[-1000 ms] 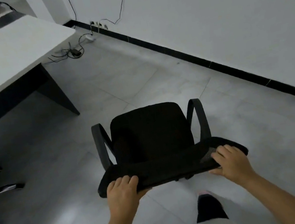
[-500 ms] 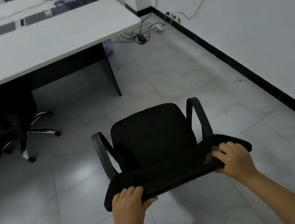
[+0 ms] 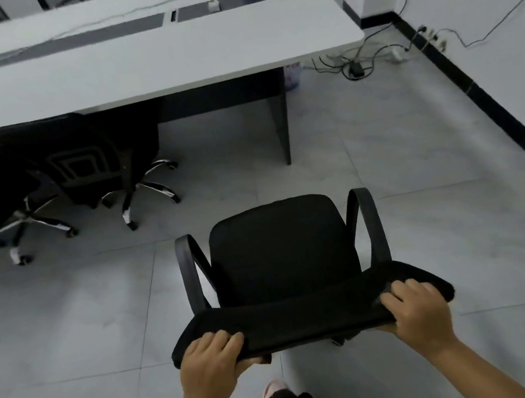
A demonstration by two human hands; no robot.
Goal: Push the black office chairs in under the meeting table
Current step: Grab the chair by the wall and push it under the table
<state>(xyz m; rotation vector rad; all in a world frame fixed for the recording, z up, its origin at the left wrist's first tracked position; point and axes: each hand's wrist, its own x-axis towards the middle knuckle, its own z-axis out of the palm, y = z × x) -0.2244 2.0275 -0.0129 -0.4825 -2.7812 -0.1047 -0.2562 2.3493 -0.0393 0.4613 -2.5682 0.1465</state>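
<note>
A black office chair (image 3: 280,251) with two curved armrests stands on the tiled floor right in front of me, its seat facing the table. My left hand (image 3: 212,363) grips the left end of its backrest top and my right hand (image 3: 415,312) grips the right end. The long white meeting table (image 3: 141,66) runs across the upper part of the view, some way beyond the chair. Two more black chairs (image 3: 84,159) with chrome star bases sit tucked against the table's near edge at the left.
The table's dark end leg (image 3: 280,119) stands ahead, slightly right of the chair. Cables and a power strip (image 3: 357,68) lie on the floor by the white wall (image 3: 485,22) with its black skirting at right. My foot (image 3: 274,389) shows below the backrest.
The view has swung left so the table and tucked chairs now fill the top. The held chair has turned with me to face the table. Both hands keep their grip.
</note>
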